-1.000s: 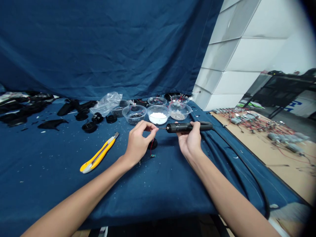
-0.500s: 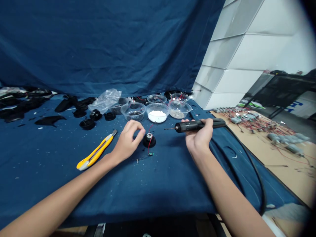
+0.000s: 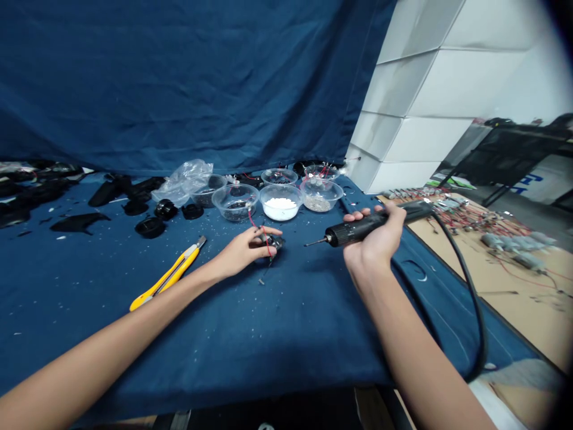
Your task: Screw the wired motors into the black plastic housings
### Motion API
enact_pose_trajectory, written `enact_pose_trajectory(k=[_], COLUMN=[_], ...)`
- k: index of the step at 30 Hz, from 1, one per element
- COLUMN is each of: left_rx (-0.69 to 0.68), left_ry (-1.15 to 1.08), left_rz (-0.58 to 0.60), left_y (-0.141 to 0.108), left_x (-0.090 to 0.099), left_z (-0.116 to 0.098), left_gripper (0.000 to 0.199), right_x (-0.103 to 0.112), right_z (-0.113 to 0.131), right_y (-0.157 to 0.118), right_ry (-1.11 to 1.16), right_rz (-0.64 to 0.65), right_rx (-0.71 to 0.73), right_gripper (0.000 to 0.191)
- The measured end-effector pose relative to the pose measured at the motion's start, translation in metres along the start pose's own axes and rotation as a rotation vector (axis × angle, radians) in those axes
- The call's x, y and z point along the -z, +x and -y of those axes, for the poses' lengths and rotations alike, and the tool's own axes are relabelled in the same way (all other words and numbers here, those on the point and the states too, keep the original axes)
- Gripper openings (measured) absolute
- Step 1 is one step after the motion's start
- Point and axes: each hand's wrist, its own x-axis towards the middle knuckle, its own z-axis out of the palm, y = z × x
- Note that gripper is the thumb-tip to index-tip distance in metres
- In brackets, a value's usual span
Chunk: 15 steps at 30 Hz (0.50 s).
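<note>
In my right hand (image 3: 373, 239) lies a black corded electric screwdriver (image 3: 360, 229), its thin bit pointing left. The fingers are wrapped round its body. My left hand (image 3: 242, 251) closes on a small dark round motor assembly (image 3: 274, 241), tipped over on its side just above or on the cloth; which, I cannot tell. A red wire crosses the fingers, and a thin lead with a small metal piece (image 3: 261, 281) dangles below. Part of the assembly is hidden by the fingers. Left of that hand rests a yellow utility knife (image 3: 168, 275).
Clear plastic bowls stand at the back; one holds white bits (image 3: 280, 208), another small metal pieces (image 3: 317, 204). Black plastic parts (image 3: 150, 227) and a clear bag (image 3: 183, 182) lie at left. Wired motors cover a brown board (image 3: 474, 275) at right. The screwdriver's cord (image 3: 474, 310) loops down.
My left hand has moved onto the motor assembly, gripped it and tipped it over. The screwdriver has shifted a little right, with its rear end raised.
</note>
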Motion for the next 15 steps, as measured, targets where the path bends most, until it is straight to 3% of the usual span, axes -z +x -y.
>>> enact_pose_trajectory(k=[3,5,9,15], left_rx=[0.113,0.127,0.165,0.181], left_ry=[-0.531,-0.724,-0.894,-1.127], left_rz=[0.006,0.031,0.024,0.057], left_y=[-0.004,-0.008,-0.016,-0.025], left_x=[-0.014,-0.024,-0.041,-0.054], left_z=[-0.012,-0.019,-0.031,-0.051], left_gripper=[0.046,0.044,0.043,0.057], right_x=[-0.003,-0.006,-0.013,-0.017], right_z=[0.009,0.015,0.019,0.012], right_y=[-0.004,-0.011,-0.028,-0.044], right_ry=[0.006,0.016,0.023,-0.001], right_rz=[0.044,0.086,0.190,0.244], right_rx=[0.078,0.136,0.244,0.387], right_gripper=[0.031,0.034,0.039,0.039])
